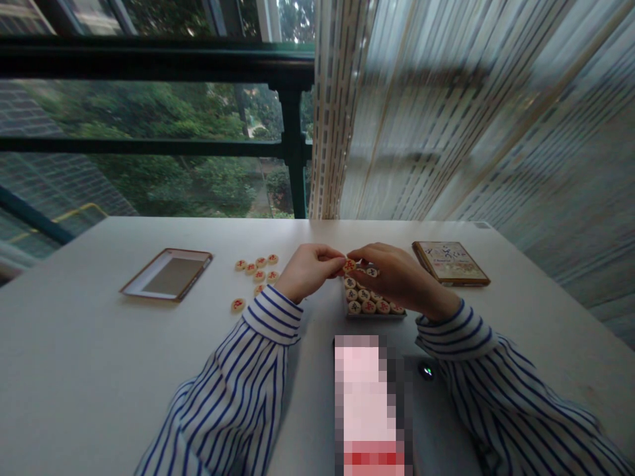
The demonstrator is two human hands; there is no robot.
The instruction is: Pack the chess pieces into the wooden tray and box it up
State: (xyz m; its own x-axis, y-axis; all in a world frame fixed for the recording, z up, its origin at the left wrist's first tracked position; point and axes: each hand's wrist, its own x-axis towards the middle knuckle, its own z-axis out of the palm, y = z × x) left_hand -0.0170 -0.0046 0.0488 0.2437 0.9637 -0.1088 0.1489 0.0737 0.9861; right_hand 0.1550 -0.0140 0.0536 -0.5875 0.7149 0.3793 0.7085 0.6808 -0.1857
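The white table [89,357] spreads out in front of me, with a shallow tray [181,274] lying on its left side and a patterned case [451,262] on its right. Between them stands the box [376,317], and I judge the work to be well past its start: rows of pieces [368,307] already lie in it, faces up, red and dark marks mixed, though its far part is partly hidden from me. What is left, as far as I can see, are the loose pieces [259,275] on the table between the tray and the box, at least eight of them, one nearer me than the rest; my cuff may cover more. My right hand [397,274] arches over the box, fingers half bent, its tips close about a red-marked piece [350,266]; I cannot tell whether they grip it too. My left hand [315,268] has its thumb and forefinger pinched together on that piece's edge, the other fingers curled in. The piece is at the box's far left corner; whether it touches anything in there, I cannot tell.
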